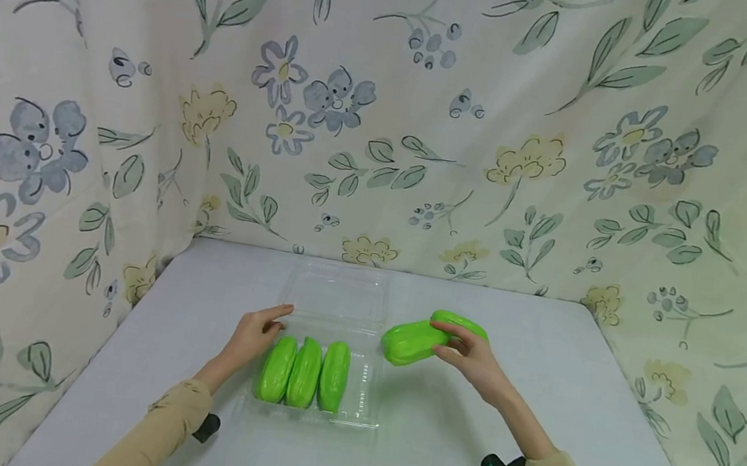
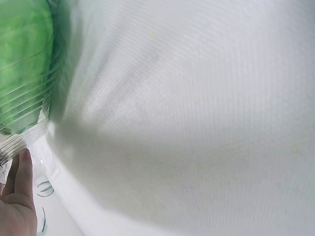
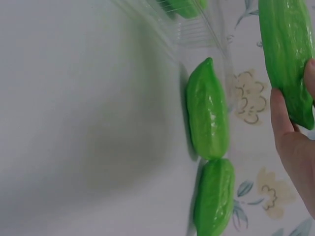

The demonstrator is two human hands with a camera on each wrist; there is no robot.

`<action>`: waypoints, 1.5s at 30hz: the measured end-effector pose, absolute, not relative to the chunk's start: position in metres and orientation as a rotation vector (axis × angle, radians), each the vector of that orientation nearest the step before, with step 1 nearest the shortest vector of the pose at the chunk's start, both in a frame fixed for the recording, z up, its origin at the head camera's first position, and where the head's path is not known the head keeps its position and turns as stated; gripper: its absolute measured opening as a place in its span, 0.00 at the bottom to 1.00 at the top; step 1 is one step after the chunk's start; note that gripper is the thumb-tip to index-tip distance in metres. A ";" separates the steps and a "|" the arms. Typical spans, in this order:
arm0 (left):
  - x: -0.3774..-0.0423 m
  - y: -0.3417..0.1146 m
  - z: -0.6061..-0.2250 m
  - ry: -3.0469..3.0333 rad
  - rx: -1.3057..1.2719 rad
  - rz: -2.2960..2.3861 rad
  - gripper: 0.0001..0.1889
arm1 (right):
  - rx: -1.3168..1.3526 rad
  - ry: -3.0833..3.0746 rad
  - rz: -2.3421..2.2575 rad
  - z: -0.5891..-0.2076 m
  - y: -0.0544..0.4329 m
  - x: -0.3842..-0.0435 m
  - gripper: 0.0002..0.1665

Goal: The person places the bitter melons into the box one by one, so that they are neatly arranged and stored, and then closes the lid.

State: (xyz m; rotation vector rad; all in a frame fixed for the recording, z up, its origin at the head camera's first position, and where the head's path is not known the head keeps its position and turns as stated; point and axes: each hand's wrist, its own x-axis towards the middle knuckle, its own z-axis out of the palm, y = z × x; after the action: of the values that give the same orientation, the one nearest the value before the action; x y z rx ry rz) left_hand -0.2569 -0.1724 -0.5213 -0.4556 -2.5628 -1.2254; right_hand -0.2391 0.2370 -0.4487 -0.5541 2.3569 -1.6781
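Observation:
My right hand (image 1: 471, 356) grips a bright green, lengthwise-ridged bitter melon (image 3: 286, 51) between thumb and fingers, just right of a clear plastic container (image 1: 358, 404). Three more bitter melons (image 1: 305, 374) lie side by side in the container's base, toward its left. My left hand (image 1: 257, 332) is at the container's left side near the hinge, fingertips and thumb pinching its edge. In the left wrist view only part of the left hand (image 2: 18, 196) shows, below a melon seen through the ribbed wall.
The container's lid (image 1: 336, 292) lies folded back, away from me. Two loose bitter melons rest end to end on the white table, a nearer (image 3: 207, 115) and a farther one (image 3: 215, 199) in the right wrist view. A floral curtain (image 1: 392, 107) hangs behind the table.

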 end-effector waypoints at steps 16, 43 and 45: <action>-0.255 -0.171 -0.518 -2.595 -0.432 -1.212 0.21 | -0.596 2.362 -1.606 -0.438 0.217 -0.238 0.28; -0.257 -0.172 -0.522 -2.559 -0.456 -1.182 0.21 | -0.843 2.353 -1.442 -0.431 0.186 -0.246 0.25; -0.257 -0.172 -0.523 -2.560 -0.455 -1.190 0.21 | -0.859 2.350 -1.417 -0.431 0.183 -0.246 0.25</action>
State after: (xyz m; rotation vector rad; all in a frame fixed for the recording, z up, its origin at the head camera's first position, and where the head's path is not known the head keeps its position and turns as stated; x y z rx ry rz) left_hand -0.2574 -0.1723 -0.5226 -0.4546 -2.5602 -1.1895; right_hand -0.2465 0.1832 -0.4310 -0.8589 2.3500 -1.4167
